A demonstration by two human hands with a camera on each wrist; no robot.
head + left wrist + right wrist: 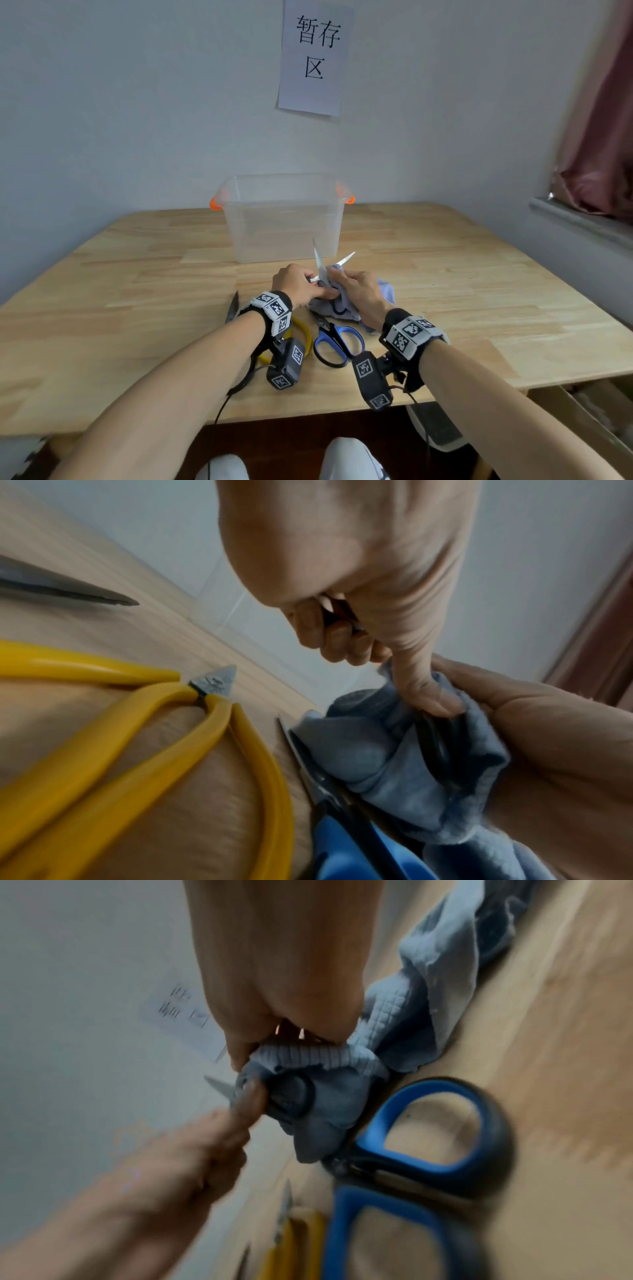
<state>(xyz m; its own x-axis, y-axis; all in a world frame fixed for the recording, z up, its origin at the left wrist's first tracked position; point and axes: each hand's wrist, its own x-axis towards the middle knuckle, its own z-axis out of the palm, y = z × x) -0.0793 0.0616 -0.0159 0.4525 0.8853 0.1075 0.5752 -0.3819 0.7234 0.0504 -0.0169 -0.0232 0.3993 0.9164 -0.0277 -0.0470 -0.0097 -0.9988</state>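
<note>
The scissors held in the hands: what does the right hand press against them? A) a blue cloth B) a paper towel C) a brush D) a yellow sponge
A: the right hand bunches a blue cloth against the scissors, which the left hand grips.

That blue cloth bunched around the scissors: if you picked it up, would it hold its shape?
Probably not: the blue cloth crumples into soft folds under the right hand, so it would likely droop. It looks thin, so probably light. Its ribbed weave suggests it would not slip easily.
</note>
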